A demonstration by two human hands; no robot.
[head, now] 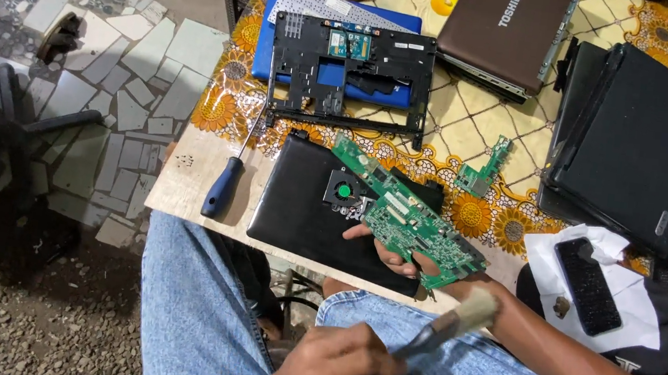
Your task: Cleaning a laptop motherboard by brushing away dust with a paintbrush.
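While right hand point(393, 257) fingers grip circuit board point(408, 214) | long axis upper-left to lower-right | left hand point(334, 369) clasps brush point(453, 322), bristles upper-right

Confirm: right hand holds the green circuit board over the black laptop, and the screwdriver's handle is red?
Wrong colour: the head view shows the screwdriver handle is dark blue. The right hand does hold the green circuit board over the black laptop.

A seated person in faded blue denim jeans point(195, 306), seams running down each thigh, with 2 bare forearms and no sleeves in view; the left hand point(334, 372) and right hand point(393, 257) wear no gloves, rings or watch.
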